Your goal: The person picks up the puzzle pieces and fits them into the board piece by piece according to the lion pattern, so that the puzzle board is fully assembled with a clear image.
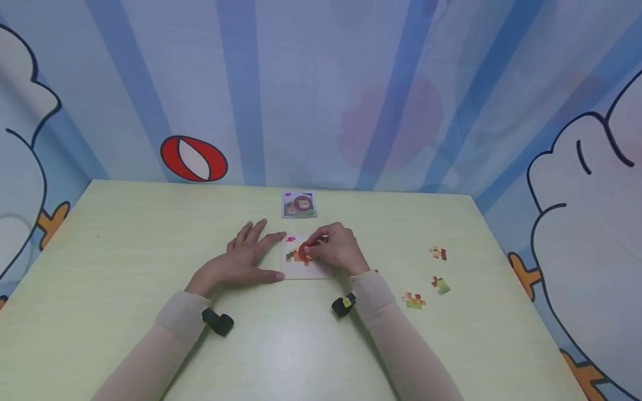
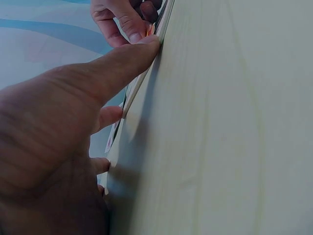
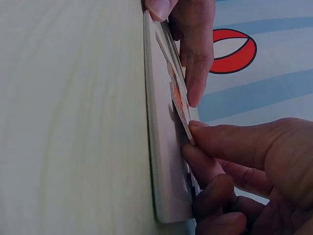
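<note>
A white puzzle board [image 1: 301, 272] lies on the table with several colored pieces on it. My left hand [image 1: 244, 260] rests along the board's left side, fingers spread, thumb and index finger at its edge. My right hand [image 1: 341, 249] is over the board's right half and pinches a puzzle piece [image 3: 182, 113] between thumb and fingers. In the right wrist view that piece is tilted, its near edge lifted off the board's surface. Part of the board is hidden under the right hand.
Three loose puzzle pieces lie to the right: an upper one [image 1: 438, 253], a green one [image 1: 441, 285] and a lower one [image 1: 414, 301]. Behind the board is a lion picture card [image 1: 298, 205]. A printed curtain [image 1: 301, 94] hangs beyond the table's [image 1: 150, 234] back edge.
</note>
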`<state>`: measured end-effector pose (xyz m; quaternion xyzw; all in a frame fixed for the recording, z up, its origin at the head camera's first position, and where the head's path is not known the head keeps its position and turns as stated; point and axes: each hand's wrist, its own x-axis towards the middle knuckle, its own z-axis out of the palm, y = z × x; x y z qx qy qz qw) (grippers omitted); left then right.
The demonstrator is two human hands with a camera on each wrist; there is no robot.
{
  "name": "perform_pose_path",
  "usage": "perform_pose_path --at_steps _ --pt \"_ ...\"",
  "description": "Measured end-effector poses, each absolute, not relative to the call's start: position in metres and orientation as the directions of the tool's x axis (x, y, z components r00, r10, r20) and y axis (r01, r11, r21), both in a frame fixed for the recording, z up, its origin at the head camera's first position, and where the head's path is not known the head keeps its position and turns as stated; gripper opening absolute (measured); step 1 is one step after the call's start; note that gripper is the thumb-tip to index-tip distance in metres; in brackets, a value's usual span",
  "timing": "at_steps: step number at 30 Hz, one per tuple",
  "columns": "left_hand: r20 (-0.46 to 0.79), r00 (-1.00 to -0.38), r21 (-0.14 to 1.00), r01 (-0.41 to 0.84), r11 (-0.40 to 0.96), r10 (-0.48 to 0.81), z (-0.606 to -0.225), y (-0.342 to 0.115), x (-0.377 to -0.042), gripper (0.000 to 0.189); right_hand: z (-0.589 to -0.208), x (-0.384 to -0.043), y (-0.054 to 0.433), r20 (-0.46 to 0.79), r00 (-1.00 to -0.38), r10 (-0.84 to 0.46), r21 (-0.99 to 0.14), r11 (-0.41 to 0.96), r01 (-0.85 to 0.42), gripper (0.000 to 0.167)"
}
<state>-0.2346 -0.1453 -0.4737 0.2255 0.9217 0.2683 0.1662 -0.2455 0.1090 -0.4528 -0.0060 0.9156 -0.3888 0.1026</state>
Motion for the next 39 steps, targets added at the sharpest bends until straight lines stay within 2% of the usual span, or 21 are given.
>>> perform_pose_path --at_steps 20,27,39 --pt "-0.184 -0.844 0.571 0.326 0.753 0.505 -0.473 -0.146 -0.235 0.096 -0.458 -0.245 0.112 -0.155 -0.983 -0.102 -0.714 0.699 0.040 0.012" --pt "-0.178 -0.841 0.581 0.329 0.745 0.510 -0.472 -0.145 -0.234 0.096 -0.460 -0.242 0.121 -0.116 -0.986 -0.117 -0.768 0.640 0.014 0.012" --pt "-0.179 -0.849 0.589 0.312 0.745 0.497 -0.486 -0.147 -0.241 0.098 -0.448 -0.241 0.148 -0.111 -0.991 -0.074 -0.812 0.581 0.048 0.018"
